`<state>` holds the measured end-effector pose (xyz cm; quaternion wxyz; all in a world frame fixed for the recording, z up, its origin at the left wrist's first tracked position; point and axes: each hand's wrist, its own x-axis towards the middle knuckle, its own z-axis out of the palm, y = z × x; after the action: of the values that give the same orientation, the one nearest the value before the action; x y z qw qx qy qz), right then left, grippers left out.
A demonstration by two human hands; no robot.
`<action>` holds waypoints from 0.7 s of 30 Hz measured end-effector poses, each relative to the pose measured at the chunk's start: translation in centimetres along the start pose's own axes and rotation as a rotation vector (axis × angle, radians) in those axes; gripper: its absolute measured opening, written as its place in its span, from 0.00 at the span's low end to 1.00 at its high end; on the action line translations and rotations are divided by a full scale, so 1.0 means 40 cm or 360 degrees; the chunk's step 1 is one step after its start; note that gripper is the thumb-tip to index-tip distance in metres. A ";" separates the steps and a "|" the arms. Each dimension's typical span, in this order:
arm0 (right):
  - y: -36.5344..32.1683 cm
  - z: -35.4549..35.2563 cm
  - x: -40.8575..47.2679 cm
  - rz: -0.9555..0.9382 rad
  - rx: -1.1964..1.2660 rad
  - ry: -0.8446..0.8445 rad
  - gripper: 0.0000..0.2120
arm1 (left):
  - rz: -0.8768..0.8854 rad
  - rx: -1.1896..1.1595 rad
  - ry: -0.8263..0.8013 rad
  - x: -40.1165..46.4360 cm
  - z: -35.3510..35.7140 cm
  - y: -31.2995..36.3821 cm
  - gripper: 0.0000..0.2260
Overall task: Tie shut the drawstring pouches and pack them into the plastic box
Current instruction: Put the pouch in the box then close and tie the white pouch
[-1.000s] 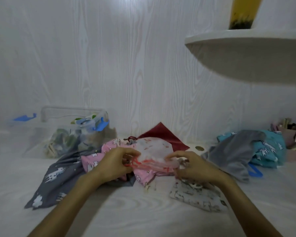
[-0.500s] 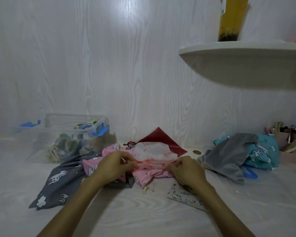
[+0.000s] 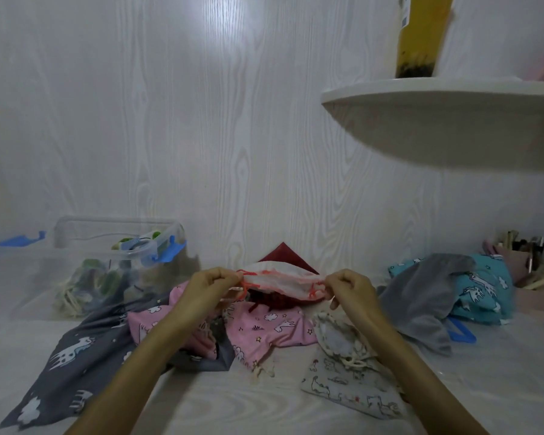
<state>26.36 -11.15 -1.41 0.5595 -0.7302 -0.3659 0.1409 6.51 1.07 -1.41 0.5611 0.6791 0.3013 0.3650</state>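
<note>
Left hand (image 3: 212, 282) and right hand (image 3: 347, 285) each pinch an end of the white red-corded drawstring pouch (image 3: 283, 282), stretched between them above the table (image 3: 264, 403); uneven pulling could slip the cord free.

table (image 3: 201, 403) | pouches (image 3: 264, 331) heaped centre | plastic box (image 3: 113, 262) back-left

both hands raised side by side, left hand (image 3: 212, 282) and right hand (image 3: 347, 285) pinching, fingers curled
</note>
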 end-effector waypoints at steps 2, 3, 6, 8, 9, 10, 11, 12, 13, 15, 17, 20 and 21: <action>-0.001 0.000 0.001 0.0038 -0.0126 -0.0011 0.06 | -0.0009 0.0023 -0.0001 -0.003 0.005 -0.002 0.07; -0.001 0.003 0.003 0.0061 -0.0247 -0.0038 0.12 | -0.0018 0.0024 -0.0006 -0.005 0.008 0.000 0.06; 0.013 0.032 0.011 0.0100 -0.0523 -0.0091 0.29 | -0.0024 0.0004 -0.0033 -0.012 0.013 0.002 0.08; 0.025 0.056 0.021 0.0101 -0.0540 -0.0201 0.32 | -0.0015 0.0018 -0.0039 -0.018 0.019 0.003 0.09; 0.024 0.060 0.022 0.0133 -0.0432 -0.0349 0.31 | -0.0019 0.0016 -0.0034 -0.019 0.021 0.004 0.09; 0.022 0.061 0.025 0.0193 -0.0265 -0.0512 0.31 | -0.0034 -0.0010 -0.0022 -0.019 0.021 0.006 0.08; 0.017 0.056 0.023 0.0282 -0.0110 -0.0641 0.33 | -0.0054 -0.0056 -0.0006 -0.019 0.019 0.009 0.08; 0.017 0.046 0.023 0.0327 -0.0010 -0.0706 0.34 | -0.0076 -0.0098 0.0005 -0.018 0.020 0.011 0.08; 0.020 0.042 0.024 0.0307 -0.0022 -0.0690 0.35 | -0.0092 -0.0116 0.0013 -0.019 0.019 0.013 0.08; 0.024 0.049 0.018 0.0180 -0.0085 -0.0481 0.32 | -0.0099 -0.0129 0.0009 -0.022 0.023 0.015 0.08; 0.023 0.073 0.004 0.0048 -0.0169 -0.0254 0.27 | -0.0115 -0.0177 0.0001 -0.024 0.030 0.015 0.09; 0.016 0.103 -0.010 -0.0133 -0.0641 -0.0162 0.24 | -0.0183 -0.0262 0.0019 -0.028 0.043 0.015 0.09; 0.012 0.102 -0.015 -0.0173 -0.0712 -0.0142 0.20 | -0.0192 -0.0252 0.0023 -0.029 0.045 0.013 0.08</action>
<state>23.63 -8.69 -3.34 0.3739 -0.8082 -0.4512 0.0583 7.39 -0.96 -1.28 0.6318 0.6105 0.3159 0.3582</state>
